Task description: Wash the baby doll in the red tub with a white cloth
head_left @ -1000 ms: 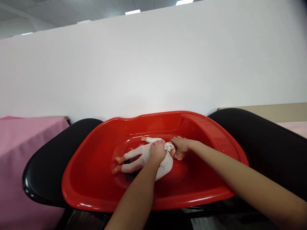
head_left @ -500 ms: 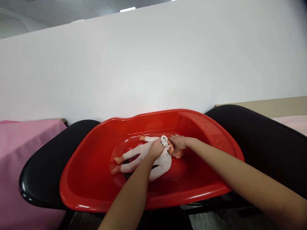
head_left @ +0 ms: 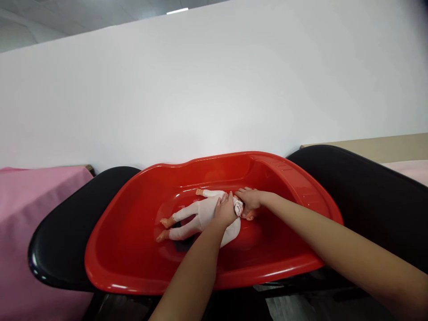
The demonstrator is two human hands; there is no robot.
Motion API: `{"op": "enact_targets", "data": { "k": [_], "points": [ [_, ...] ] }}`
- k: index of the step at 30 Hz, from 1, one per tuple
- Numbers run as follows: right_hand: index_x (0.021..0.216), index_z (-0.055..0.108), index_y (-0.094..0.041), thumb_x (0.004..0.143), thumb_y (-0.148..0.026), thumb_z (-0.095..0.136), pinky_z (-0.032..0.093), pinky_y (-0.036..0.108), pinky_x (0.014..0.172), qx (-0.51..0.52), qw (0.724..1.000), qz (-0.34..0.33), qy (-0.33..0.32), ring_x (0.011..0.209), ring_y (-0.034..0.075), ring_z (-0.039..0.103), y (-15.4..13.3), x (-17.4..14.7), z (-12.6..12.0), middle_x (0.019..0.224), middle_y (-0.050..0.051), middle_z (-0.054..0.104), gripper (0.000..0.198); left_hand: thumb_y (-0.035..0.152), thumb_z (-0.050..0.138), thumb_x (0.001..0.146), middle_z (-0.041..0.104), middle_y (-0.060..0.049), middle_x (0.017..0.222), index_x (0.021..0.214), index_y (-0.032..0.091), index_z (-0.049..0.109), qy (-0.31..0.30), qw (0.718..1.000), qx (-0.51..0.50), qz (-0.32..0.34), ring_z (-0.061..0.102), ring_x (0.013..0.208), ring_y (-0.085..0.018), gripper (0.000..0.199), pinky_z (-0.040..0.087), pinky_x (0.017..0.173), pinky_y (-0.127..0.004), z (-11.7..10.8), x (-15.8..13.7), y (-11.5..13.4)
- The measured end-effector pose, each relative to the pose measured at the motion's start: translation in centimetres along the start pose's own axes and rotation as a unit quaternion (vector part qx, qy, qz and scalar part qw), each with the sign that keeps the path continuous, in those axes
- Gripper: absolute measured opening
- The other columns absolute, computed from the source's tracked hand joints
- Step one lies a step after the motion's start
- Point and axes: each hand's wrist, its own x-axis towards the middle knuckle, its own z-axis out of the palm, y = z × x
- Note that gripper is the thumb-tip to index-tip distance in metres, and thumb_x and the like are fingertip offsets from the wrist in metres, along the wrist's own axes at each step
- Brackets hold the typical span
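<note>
At the far left, a pink cloth (head_left: 36,214) drapes down in soft folds, in front of a white partition (head_left: 214,89) that runs across the whole back. Next to it, a glossy black panel (head_left: 67,236) with a rounded end juts out from under the rim of a red tub (head_left: 117,249). In the tub lies a doll (head_left: 207,211) in white clothes, on its back, with its bare feet toward the left and its head toward the right; a dark patch (head_left: 183,244) shows beneath its legs. One of its arms stretches out toward the far side of the tub. Past the legs, the person's left hand (head_left: 226,213) rests on the doll's upper chest, close to the neck, its fingers slightly parted; whether they grip anything, I cannot tell. Just beside that hand, a crumpled white cloth (head_left: 238,207) sits at the doll's chin and lower face. Right of the cloth, the right hand (head_left: 251,199) holds the doll's head, its fingers and thumb curved around it and partly hiding it. Further right, beyond the tub's ridged end, a second black panel (head_left: 354,187) spreads in front of a beige board (head_left: 374,149)
</note>
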Motion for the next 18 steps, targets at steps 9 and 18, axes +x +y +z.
{"op": "enact_targets", "data": {
  "k": [9, 18],
  "points": [
    [0.130, 0.056, -0.023, 0.055, -0.051, 0.086, 0.043, 0.057, 0.105, 0.009, 1.000, 0.001, 0.002, 0.132, 0.041, 0.045, -0.3, -0.5, -0.3, 0.136, 0.015, 0.055, 0.085, 0.036, 0.058, 0.089, 0.059, -0.013, 0.141, 0.135, 0.017, 0.053, 0.041, 0.999, 0.029, 0.002, 0.037, 0.146, -0.026, 0.050, 0.021, 0.123, -0.047, -0.6, -0.2, 0.2],
    [0.130, 0.056, -0.023, 0.051, -0.056, 0.086, 0.043, 0.050, 0.103, 0.022, 1.000, -0.018, -0.001, 0.128, 0.040, 0.048, 0.1, -0.6, -0.4, 0.134, 0.014, 0.056, 0.091, 0.034, 0.054, 0.091, 0.071, -0.010, 0.107, 0.102, 0.022, 0.066, 0.067, 0.998, -0.011, -0.002, 0.063, 0.105, -0.028, 0.019, 0.043, 0.099, -0.040, -2.6, -0.7, 0.6]
  ]
}}
